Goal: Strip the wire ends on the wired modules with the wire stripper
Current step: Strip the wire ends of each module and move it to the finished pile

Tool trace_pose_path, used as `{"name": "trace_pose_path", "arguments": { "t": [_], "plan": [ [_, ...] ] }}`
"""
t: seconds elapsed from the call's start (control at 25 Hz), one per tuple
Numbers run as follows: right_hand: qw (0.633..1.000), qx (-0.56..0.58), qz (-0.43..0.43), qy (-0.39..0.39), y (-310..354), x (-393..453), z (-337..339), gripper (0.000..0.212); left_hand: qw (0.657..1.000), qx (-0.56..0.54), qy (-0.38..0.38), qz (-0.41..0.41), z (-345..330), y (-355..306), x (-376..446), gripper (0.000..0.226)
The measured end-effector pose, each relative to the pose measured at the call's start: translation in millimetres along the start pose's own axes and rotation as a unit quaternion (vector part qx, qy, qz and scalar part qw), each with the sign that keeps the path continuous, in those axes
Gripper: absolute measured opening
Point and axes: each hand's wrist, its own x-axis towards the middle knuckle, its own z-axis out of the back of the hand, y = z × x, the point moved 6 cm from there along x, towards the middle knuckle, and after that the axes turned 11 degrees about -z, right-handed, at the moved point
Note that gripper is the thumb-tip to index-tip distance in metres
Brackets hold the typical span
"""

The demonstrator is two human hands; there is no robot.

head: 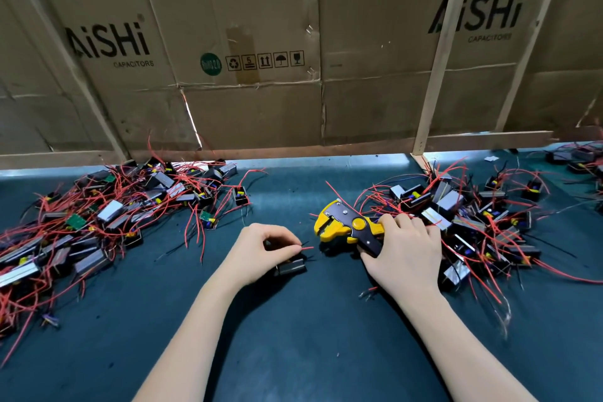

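My left hand (261, 251) holds a small black module (291, 266) against the dark green mat and pinches its red wire (306, 248), whose end points right. My right hand (404, 251) grips the handles of the yellow and black wire stripper (346, 225). The stripper's jaws face left, a short gap from the wire end. A pile of wired modules (104, 215) with red wires lies at the left, and another pile (473, 215) lies at the right, just behind my right hand.
A cardboard wall (293, 59) on a wooden frame stands along the back of the mat (293, 336). More modules (580, 160) lie at the far right. Loose wire scraps (368, 292) lie near my right wrist.
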Motion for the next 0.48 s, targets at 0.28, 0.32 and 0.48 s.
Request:
{"name": "trace_pose_path", "arguments": {
  "t": [0.28, 0.32, 0.48],
  "plan": [
    [1.000, -0.011, 0.011, -0.015, 2.2, 0.9, 3.8, 0.047, 0.999, -0.015, -0.044, -0.020, -17.9, -10.0, 1.3, 0.014],
    [1.000, -0.012, 0.011, -0.013, 1.9, 0.9, 4.0, 0.047, 0.998, -0.016, -0.051, -0.019, -18.6, -10.3, 0.5, 0.014],
    [1.000, -0.017, 0.012, -0.008, 2.2, -0.4, 4.4, 0.048, 0.996, -0.022, -0.089, -0.012, -19.6, -10.4, -0.8, 0.014]
  ]
}}
